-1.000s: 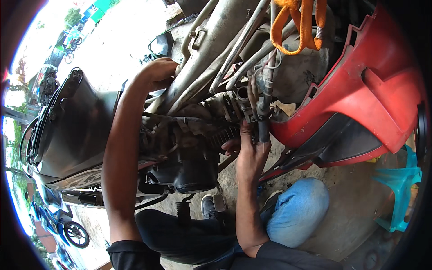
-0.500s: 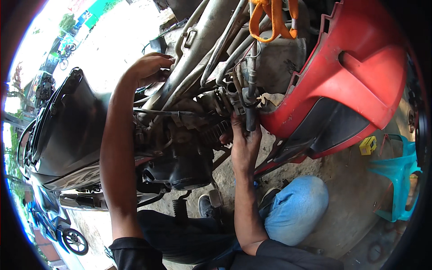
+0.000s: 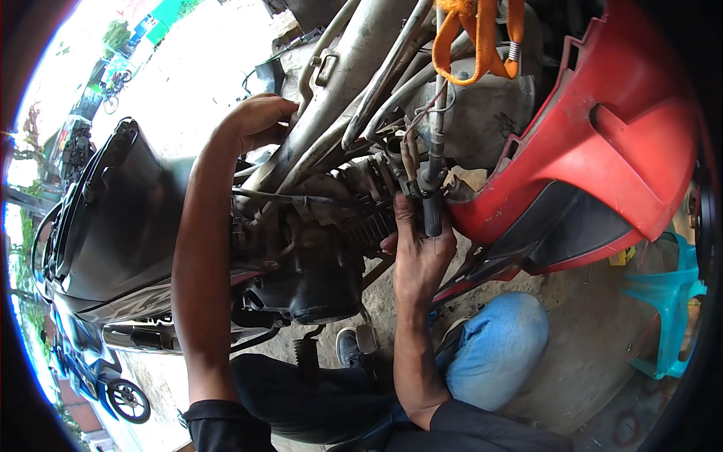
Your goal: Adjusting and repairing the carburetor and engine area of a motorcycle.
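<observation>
A motorcycle with its engine exposed stands in front of me. My left hand reaches across to the grey frame tube, its bent fingers against it and the tips partly hidden. Below the frame, my right hand closes around what looks like the carburetor, above the finned cylinder. The thumb presses up on its underside; the other fingers are largely hidden. A black cylindrical piece at the end of a slim rod crosses in front of this palm. Thin wires hang beside the rod.
A red body panel juts out on the right. An orange strap hangs above the work. The black seat lies left. A turquoise plastic stool and a partly hidden yellow box are at right. My knee is below.
The view has shifted, so the motorcycle and strap sit farther right. My right hand has turned slightly, showing more of its palm side under the black piece. My left hand stays at the frame tube.
</observation>
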{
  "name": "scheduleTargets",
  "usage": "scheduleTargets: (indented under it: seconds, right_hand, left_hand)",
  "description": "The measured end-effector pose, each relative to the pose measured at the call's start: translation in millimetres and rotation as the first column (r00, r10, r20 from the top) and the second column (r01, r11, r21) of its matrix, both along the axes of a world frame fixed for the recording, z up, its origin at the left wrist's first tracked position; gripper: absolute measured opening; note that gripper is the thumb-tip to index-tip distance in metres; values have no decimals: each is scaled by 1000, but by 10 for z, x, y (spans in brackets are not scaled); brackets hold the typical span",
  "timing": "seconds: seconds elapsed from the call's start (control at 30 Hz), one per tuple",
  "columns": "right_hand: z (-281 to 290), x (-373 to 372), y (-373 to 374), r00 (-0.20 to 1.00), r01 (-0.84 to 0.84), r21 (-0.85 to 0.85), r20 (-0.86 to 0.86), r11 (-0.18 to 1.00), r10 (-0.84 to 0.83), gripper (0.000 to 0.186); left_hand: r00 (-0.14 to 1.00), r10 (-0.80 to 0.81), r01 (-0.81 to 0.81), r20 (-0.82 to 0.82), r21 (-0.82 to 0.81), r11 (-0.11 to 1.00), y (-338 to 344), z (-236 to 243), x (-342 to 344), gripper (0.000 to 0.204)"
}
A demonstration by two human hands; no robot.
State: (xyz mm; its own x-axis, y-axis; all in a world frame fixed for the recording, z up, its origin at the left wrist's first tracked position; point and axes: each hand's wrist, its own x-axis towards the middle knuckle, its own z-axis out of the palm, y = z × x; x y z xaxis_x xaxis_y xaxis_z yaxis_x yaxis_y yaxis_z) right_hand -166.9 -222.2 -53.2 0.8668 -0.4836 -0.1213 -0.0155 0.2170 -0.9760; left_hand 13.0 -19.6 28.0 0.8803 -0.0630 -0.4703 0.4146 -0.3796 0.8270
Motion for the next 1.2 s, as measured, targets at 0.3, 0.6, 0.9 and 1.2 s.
scheduleTargets:
  seconds: [0.3,0.6,0.9,1.2]
  right_hand:
    - [-25,1,27,995,-100,196,11,975,100,33]
    - [-127,2,-20,984,-169,207,84,964,154,31]
    - [-111,-16,-18,998,-50,35,25,998,49,40]
    - [-53,-16,17,998,-61,101,16,993,60,37]
  left_hand:
    - [992,-81,79,-100,-16,997,183,-493,238,18]
    - [992,-108,99,64,134,986,153,-116,121,29]
    - [995,-48,48,90,3,999,42,43,-32,35]
    - [998,-62,61,1,71,996,300,-457,299,22]
